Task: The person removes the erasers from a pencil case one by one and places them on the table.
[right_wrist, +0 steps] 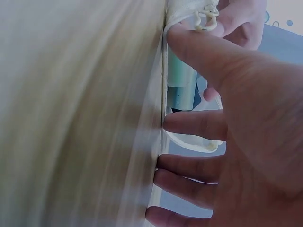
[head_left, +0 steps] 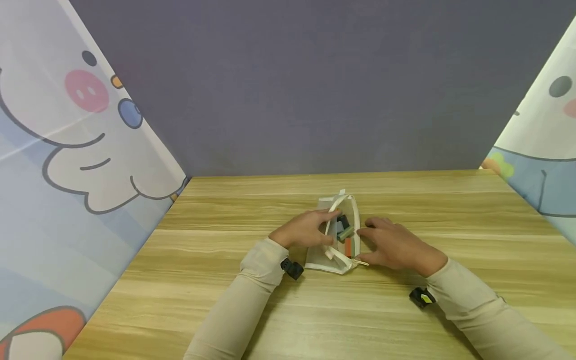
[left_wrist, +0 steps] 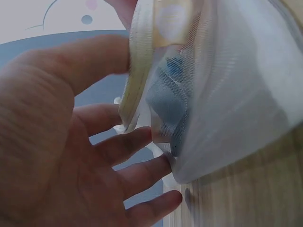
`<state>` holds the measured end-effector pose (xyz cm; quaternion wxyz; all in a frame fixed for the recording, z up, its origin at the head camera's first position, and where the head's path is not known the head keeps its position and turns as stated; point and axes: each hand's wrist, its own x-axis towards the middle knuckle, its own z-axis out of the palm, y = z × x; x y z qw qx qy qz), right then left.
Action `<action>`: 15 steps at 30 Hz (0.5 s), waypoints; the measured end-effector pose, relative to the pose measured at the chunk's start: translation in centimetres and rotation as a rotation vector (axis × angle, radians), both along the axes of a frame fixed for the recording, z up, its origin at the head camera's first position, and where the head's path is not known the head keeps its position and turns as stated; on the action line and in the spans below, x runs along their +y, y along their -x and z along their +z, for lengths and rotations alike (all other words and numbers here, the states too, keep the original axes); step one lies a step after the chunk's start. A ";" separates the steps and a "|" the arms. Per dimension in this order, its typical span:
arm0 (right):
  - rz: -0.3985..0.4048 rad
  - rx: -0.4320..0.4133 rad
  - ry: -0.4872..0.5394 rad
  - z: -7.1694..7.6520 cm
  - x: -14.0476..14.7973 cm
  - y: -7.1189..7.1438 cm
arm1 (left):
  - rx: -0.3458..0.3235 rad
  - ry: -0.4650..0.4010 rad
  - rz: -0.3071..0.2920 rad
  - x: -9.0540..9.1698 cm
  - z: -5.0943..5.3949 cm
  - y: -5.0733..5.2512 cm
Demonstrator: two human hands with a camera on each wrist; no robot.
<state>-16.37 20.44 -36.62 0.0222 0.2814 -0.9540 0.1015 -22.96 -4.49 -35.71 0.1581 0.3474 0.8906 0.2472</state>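
Watching from far away, I see the bare left hand [head_left: 305, 231], fingers spread, touching the white rim of a see-through mesh bag [head_left: 320, 257]. The bare right hand [head_left: 396, 245] is spread too, its thumb by the rim's other side. The bag sits between them, with small green [head_left: 346, 233] and orange pieces [head_left: 348, 247] inside. Below is a striped yellow-brown wooden table [head_left: 180, 290]; behind, a flat grey wall [head_left: 315, 90].
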 end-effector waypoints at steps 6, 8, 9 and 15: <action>0.020 -0.020 0.036 -0.1 0.3 0.1 | -0.080 0.026 -0.024 -0.1 0.1 -0.1; 0.033 -0.008 0.048 -0.1 0.3 0.2 | -0.088 0.032 -0.031 -0.1 0.2 -0.1; 0.040 -0.005 0.055 -0.1 0.3 0.2 | -0.090 0.035 -0.036 -0.1 0.2 -0.1; 0.048 -0.023 0.114 -0.2 0.1 0.2 | -0.063 0.045 -0.052 -0.2 0.2 -0.1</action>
